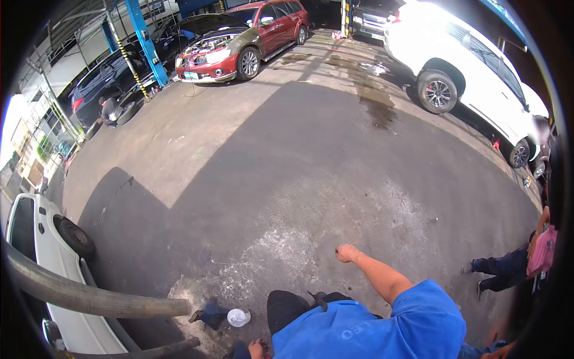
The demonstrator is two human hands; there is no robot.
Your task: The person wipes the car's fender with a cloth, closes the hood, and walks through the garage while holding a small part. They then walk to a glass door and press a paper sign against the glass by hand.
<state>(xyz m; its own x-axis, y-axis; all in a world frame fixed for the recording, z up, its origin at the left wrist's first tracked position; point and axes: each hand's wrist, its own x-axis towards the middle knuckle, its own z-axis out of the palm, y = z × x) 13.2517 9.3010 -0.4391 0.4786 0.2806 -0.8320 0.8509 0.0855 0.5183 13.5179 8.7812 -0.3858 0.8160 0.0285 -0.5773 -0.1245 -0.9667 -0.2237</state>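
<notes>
My right arm, in a blue sleeve, reaches forward over the stained concrete. At its end my right hand [345,253] is closed, with its fingers curled in and no clear object showing. At the bottom edge a small part of my left hand [258,349] shows beside my blue shirt [359,332]; its fingers are too small and cut off to read. Nearest to it, a white round container [238,317] stands on the floor next to a dark blue item [212,315].
A thick metal pipe [113,299] crosses the lower left, before a white vehicle [66,287]. A red car [239,48] has its hood up; a white SUV [460,60] is parked right. One person [109,112] crouches by a wheel; another person [508,269] stands at right with something pink.
</notes>
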